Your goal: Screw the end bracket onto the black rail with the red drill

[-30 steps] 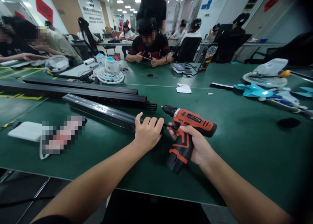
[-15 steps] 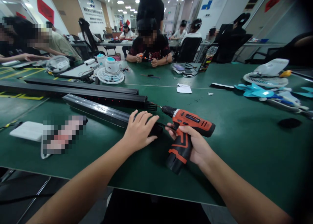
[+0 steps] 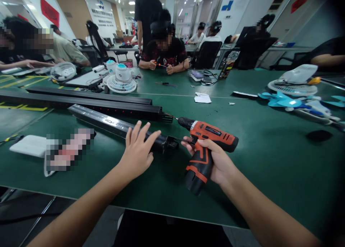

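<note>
My right hand point(image 3: 215, 157) is wrapped around the grip of an orange and black cordless drill point(image 3: 214, 135), whose bit points left. A thin dark piece point(image 3: 183, 141) runs from my right fingertips toward the near black bar; its kind is unclear. My left hand point(image 3: 138, 150) has its fingers spread over the near side of that long black bar point(image 3: 105, 120), close to the end with the dark fitting point(image 3: 171, 143). Whether the palm presses on the bar is hidden. Behind it lie two longer black bars point(image 3: 129, 109), roughly parallel.
White fan parts point(image 3: 122, 80) stand at the back left, with blue fan blades point(image 3: 283, 100) and white parts at the right. Paper scraps point(image 3: 202, 98) lie mid-table. A bottle point(image 3: 229, 65) stands farther back. Across the green table point(image 3: 264, 161), a person holds a screwdriver point(image 3: 161, 64).
My left hand has slid left along the bar, uncovering its dark end fitting. My right hand and the drill have barely moved. A person standing in the background has shifted left.
</note>
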The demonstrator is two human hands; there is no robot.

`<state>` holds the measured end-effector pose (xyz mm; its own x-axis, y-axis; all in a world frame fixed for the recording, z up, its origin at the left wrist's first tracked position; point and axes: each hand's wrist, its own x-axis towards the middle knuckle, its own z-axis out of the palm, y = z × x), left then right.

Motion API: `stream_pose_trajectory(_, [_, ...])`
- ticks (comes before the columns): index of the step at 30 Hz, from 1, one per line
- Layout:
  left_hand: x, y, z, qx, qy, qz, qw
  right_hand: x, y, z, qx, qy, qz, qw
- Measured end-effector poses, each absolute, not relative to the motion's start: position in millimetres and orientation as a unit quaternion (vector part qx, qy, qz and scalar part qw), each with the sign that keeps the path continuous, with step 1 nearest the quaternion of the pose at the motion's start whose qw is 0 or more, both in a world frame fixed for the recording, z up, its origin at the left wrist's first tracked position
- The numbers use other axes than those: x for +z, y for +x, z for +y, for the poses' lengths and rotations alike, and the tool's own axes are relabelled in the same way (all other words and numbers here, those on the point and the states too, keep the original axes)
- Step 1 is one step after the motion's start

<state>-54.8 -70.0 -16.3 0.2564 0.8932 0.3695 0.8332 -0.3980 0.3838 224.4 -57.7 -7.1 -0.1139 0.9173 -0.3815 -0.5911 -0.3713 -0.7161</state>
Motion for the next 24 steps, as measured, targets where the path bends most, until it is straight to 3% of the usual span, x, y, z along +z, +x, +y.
stream_pose_trajectory(5, [-14, -56, -49, 0.158, 0.847, 0.507, -0.006, -2, 224, -60, 0.713, -0.426, -0.189, 0.524])
stream_pose_trajectory(15, [-15, -67, -35, 0.205, 0.866, 0.456, -0.015, 8, 223, -64, 0.703, -0.457, -0.210, 0.503])
stream_pose_trajectory(21, [-36, -61, -50, 0.222, 0.857, 0.443, -0.142, 7, 224, -63, 0.728, -0.429, -0.213, 0.491])
stream_pose_trajectory(24, [-35, -55, -50, 0.219, 0.871, 0.421, -0.126, 8, 223, -63, 0.724, -0.436, -0.213, 0.490])
